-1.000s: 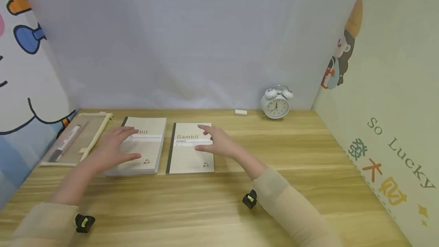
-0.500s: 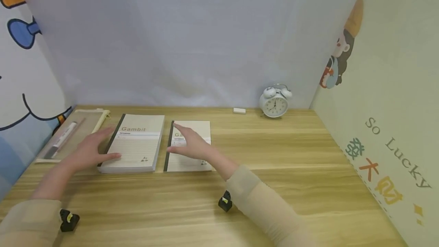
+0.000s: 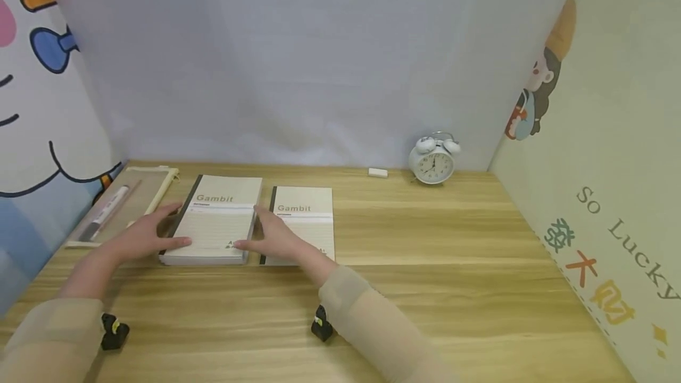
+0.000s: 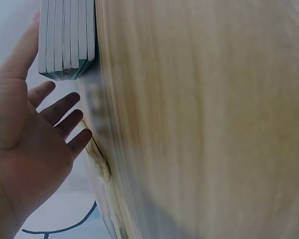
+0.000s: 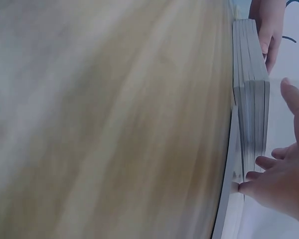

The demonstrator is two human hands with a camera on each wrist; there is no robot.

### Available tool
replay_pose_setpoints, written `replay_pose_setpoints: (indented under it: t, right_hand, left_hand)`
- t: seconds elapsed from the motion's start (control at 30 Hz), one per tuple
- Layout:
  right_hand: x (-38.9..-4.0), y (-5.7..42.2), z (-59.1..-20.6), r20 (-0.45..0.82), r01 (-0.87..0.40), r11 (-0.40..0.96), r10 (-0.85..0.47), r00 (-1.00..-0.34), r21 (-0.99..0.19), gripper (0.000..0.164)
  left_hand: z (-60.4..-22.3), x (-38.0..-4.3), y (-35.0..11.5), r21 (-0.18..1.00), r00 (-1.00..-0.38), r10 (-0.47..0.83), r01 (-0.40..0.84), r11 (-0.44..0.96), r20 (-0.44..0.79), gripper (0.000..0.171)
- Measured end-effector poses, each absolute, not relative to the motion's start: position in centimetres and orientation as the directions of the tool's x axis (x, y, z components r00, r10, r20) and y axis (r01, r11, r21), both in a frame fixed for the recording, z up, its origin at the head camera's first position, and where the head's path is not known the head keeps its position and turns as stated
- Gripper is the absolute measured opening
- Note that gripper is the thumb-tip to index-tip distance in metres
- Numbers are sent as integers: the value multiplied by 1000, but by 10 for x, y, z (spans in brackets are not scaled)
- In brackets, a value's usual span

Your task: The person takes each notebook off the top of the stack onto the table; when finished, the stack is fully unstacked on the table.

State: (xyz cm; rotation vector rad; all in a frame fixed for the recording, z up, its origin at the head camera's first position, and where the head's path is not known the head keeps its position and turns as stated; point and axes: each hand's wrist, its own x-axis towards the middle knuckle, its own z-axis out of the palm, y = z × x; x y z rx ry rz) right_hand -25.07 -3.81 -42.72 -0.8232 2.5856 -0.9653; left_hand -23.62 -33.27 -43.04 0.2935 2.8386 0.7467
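On the left half of the wooden table (image 3: 452,288), one stack of notebooks (image 3: 218,217) lies between the left hand (image 3: 138,240) and the right hand (image 3: 278,241), each with thumb spread wide from its fingers; contact is hard to tell. Its long axis runs front to back, spines leftward. One single notebook (image 3: 315,230) lies just right, similarly aligned.

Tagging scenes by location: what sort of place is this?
Probably a study corner, perhaps staged: stacked notebooks, a pouch with a marker, and an alarm clock on a wood-grain table.
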Motion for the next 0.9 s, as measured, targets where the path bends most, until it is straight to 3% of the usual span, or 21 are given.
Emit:
replay_pose_setpoints:
  t: [0.3, 0.9]
  right_hand:
    - [-248, -49, -427, -83, -461, 713, -584, -808, -529, 90]
    - [-249, -35, -425, -57, -391, 624, -574, -817, -677, 85]
  left_hand:
    - [-428, -235, -336, 531, -957, 222, 93, 842, -184, 102]
    - [-418, -237, -329, 604, -963, 253, 145, 783, -97, 87]
